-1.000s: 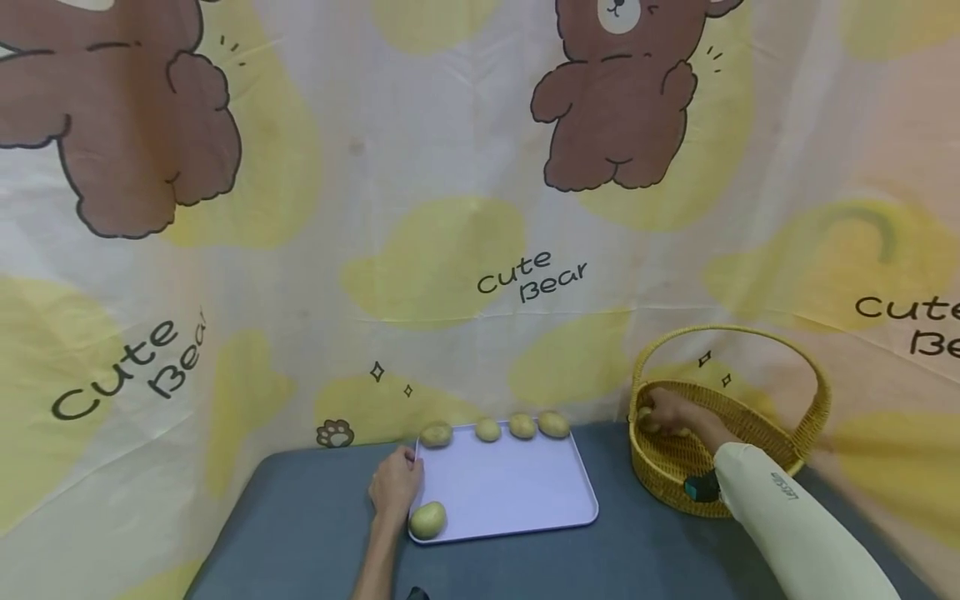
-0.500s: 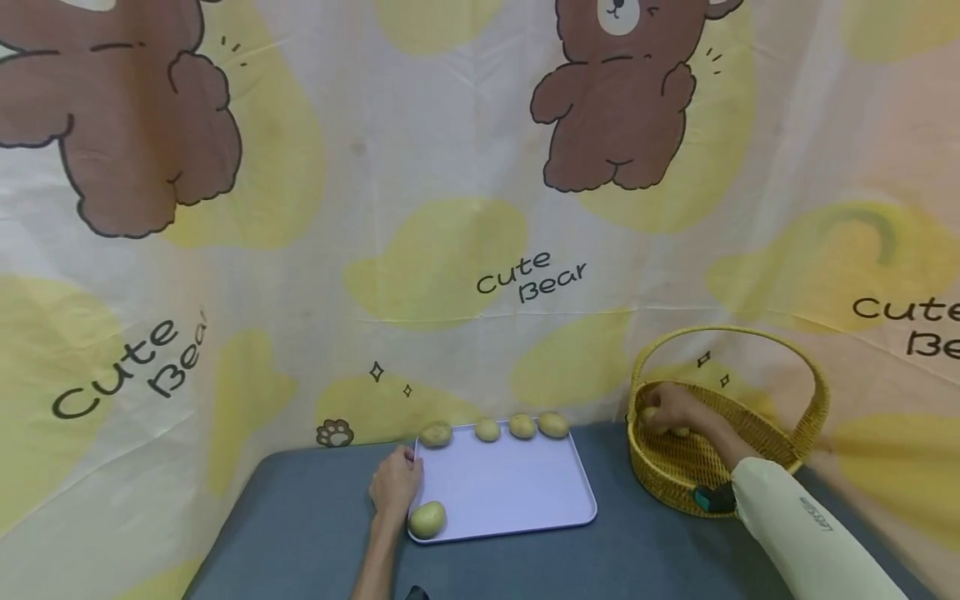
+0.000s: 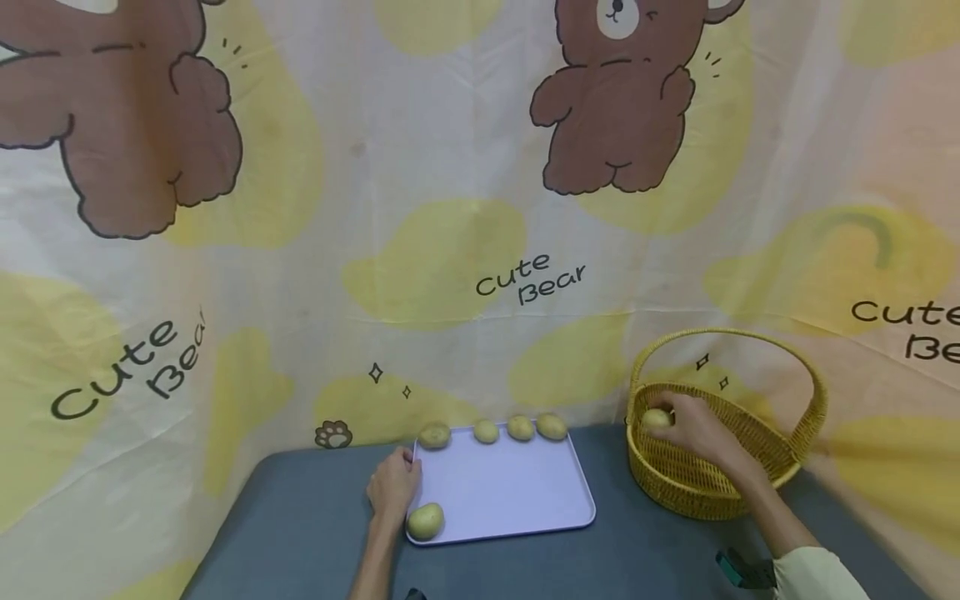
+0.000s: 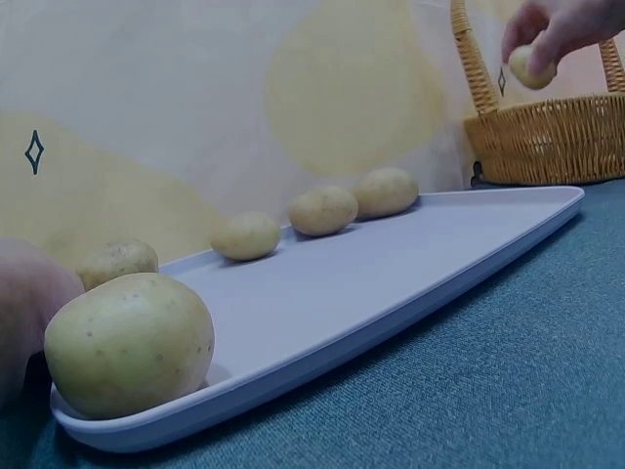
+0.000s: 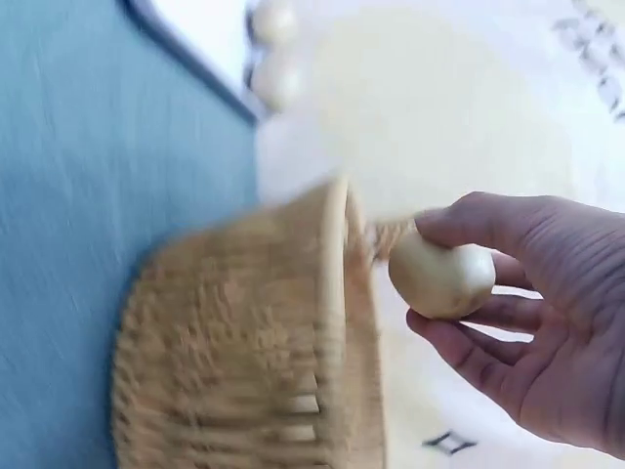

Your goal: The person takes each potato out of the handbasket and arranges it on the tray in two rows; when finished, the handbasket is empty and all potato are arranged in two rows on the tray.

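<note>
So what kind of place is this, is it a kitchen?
Probably not a real kitchen. It looks like a set-up work spot: a grey-topped table against a hung cartoon bear cloth, with only a tray of potatoes and a wicker basket on it.

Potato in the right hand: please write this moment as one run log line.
right hand: holds potato above basket | left hand: rests at tray edge
</note>
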Available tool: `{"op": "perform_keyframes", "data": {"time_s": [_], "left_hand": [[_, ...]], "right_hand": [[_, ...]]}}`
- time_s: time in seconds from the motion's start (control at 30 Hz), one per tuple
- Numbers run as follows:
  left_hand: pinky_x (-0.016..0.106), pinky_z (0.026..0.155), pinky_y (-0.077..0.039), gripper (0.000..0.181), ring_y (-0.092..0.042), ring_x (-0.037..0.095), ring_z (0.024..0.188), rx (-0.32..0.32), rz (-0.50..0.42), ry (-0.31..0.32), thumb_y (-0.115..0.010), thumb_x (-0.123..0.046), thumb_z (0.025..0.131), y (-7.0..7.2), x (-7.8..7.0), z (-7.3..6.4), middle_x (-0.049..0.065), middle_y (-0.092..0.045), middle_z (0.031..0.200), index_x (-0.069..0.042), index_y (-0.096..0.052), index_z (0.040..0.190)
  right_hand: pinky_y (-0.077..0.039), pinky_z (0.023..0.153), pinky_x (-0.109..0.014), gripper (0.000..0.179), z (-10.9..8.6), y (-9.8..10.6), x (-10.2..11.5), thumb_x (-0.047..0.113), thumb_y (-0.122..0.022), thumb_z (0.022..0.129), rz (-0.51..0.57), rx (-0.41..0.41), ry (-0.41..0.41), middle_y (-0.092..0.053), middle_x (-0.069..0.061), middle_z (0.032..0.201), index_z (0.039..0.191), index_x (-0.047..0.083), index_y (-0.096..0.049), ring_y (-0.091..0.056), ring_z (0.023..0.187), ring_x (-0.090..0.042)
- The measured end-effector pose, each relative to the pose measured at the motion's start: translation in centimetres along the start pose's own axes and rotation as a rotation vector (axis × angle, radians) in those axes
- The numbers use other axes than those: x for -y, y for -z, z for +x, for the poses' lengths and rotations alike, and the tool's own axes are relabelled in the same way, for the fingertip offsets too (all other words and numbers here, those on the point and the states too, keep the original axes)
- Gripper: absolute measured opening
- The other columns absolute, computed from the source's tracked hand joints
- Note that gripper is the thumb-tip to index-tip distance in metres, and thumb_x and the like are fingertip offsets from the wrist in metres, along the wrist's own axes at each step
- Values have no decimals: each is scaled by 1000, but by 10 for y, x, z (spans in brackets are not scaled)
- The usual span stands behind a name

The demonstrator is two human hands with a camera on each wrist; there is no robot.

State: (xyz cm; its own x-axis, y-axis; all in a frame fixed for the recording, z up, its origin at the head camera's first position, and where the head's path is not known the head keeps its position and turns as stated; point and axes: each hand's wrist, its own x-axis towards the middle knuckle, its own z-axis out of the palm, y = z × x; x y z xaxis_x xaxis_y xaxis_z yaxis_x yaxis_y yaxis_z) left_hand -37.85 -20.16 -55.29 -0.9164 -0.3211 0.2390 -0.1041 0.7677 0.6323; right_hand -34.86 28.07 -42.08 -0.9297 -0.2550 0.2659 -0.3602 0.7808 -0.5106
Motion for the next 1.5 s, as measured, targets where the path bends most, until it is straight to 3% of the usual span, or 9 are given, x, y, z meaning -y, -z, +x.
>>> {"op": "perform_keyframes", "data": {"time_s": [0.1, 0.17, 0.27, 0.4, 0.6, 0.73, 0.93, 1.2, 1.5], "left_hand": [[47, 64, -46, 11, -68, 30, 77, -1, 6, 2, -69, -22, 92, 1, -1, -1, 6, -71, 83, -12, -70, 95], [48, 64, -47, 11, -67, 30, 77, -4, 7, 4, -69, -22, 92, 1, -1, -1, 6, -71, 84, -11, -69, 95], [48, 64, -46, 11, -67, 30, 77, -7, 6, 6, -69, -22, 93, 3, -1, -1, 6, -70, 84, -11, -69, 95], [47, 63, -46, 11, -67, 29, 76, -10, 11, 10, -70, -22, 92, 4, -1, -1, 6, -70, 83, -12, -68, 94], [47, 63, -47, 12, -67, 29, 76, -1, 19, 3, -70, -23, 93, 2, 1, 1, 5, -71, 83, -12, -69, 96], [48, 64, -47, 11, -67, 30, 77, -4, 16, 4, -70, -23, 92, 2, 2, 0, 5, -70, 83, -12, -69, 95], [48, 65, -47, 13, -67, 30, 77, 0, 11, 7, -70, -23, 92, 0, 2, -1, 6, -71, 83, -12, -70, 97], [48, 65, -46, 12, -66, 29, 76, 13, 7, 8, -70, -23, 93, -1, 0, -2, 5, -70, 82, -11, -69, 96], [45, 64, -46, 13, -66, 28, 76, 15, -2, 11, -69, -23, 94, 1, -1, -4, 6, -70, 83, -11, -69, 97]], "right_hand": [[-49, 64, -24, 37, -11, -11, 21, 21, -81, 91, 18, -31, 20, -74, -10, 99, 116, -3, -69, -63, 80, -10], [-51, 67, -23, 38, -15, -21, 36, 26, -80, 92, 60, -7, 52, -74, -6, 100, 117, 0, -70, -64, 82, -7], [-55, 72, -23, 37, -15, -39, 60, 29, -78, 94, 137, 91, 159, -75, -3, 102, 119, 3, -70, -65, 86, -3], [-59, 77, -25, 32, -10, -70, 92, 20, -78, 93, 226, 223, 313, -74, -6, 107, 119, 4, -70, -67, 91, -6], [-57, 80, -22, 31, -2, -120, 129, 11, -79, 89, 170, 319, 410, -69, -5, 106, 120, 8, -74, -62, 91, -3], [-53, 81, -20, 37, 7, -149, 139, 9, -80, 86, 140, 331, 420, -71, -5, 105, 122, 5, -70, -60, 90, -3], [-48, 81, -19, 36, 13, -178, 144, 11, -80, 88, 86, 402, 364, -71, -3, 107, 121, 3, -69, -54, 89, 0], [-48, 82, -20, 40, 12, -178, 149, 15, -79, 90, 28, 448, 342, -70, -2, 108, 127, 4, -70, -54, 89, 0], [-47, 80, -18, 53, 12, -179, 140, 15, -83, 87, 97, 461, 321, -64, -2, 106, 135, 4, -64, -53, 86, -1]]}}
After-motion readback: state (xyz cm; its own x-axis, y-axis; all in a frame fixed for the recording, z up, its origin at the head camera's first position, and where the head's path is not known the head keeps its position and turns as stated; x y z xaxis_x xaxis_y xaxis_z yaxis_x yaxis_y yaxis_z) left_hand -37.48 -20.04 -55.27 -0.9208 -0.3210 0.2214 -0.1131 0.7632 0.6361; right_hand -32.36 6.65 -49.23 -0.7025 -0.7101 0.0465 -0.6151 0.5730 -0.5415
